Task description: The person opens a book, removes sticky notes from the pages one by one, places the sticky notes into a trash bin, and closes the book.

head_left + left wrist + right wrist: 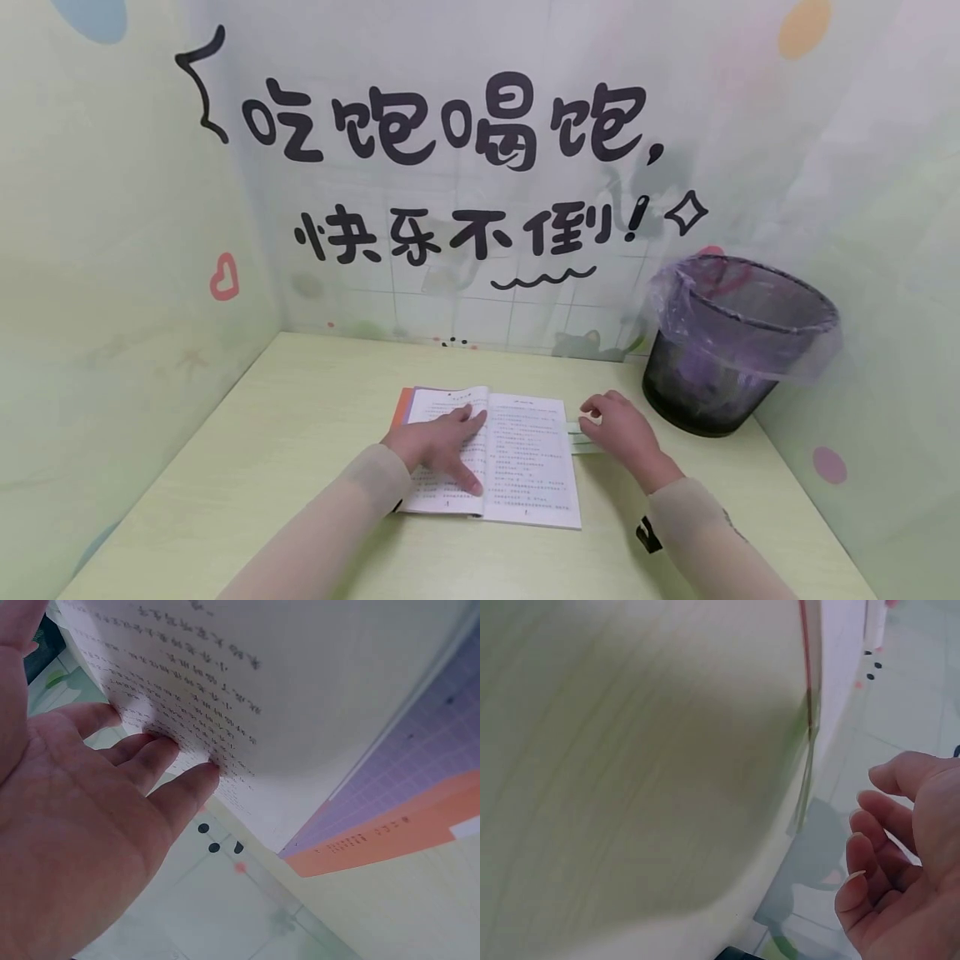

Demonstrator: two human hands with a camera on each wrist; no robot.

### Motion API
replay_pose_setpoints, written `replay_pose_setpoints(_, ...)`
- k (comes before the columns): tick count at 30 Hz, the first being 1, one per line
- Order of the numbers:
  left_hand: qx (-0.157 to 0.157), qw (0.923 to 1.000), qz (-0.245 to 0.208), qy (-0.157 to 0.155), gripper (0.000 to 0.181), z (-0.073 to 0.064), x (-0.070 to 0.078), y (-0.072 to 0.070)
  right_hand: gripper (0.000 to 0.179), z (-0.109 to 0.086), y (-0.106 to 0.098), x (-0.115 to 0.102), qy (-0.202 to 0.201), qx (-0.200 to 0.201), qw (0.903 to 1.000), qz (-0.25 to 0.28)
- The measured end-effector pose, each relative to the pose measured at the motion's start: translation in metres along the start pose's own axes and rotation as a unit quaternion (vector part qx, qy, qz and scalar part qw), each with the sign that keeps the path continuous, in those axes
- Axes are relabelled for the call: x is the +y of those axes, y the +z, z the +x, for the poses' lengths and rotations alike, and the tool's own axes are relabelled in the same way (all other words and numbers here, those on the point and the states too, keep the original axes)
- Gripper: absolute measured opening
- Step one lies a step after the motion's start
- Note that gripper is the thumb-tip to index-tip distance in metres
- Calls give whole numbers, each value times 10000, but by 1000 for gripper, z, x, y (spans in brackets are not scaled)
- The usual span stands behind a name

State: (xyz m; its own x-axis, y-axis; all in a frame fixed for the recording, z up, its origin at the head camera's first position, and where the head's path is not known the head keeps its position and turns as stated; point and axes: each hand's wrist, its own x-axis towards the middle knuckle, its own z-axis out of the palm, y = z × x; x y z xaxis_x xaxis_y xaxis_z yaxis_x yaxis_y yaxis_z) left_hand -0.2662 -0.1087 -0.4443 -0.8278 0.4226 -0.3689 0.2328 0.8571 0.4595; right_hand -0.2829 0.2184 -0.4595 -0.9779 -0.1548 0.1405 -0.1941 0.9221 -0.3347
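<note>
At the head view's lower centre, an open book (512, 458) lies flat, its white paper page (450, 402) under the left hand (438, 450), fingers spread wide. Further right, the right hand (621, 429), fingers loosely curved and empty, hovers beside a pale-green strip (584, 445) (thin, flat) jutting past the book

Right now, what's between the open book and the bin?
In the head view, the right hand is between the open book and the bin, near a pale green piece jutting from the book's edge.
</note>
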Motion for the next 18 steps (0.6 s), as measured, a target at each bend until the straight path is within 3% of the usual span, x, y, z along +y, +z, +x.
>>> replay_pose_setpoints(8, 5, 10000, -24, -27, 128, 0, 1, 0, 21, 10, 8, -2, -410, -317, 9981, -318)
replay_pose_setpoints(18, 41, 10000, 31, 34, 129, -2, 1, -1, 21, 10, 12, -3, -439, -488, 9950, -748)
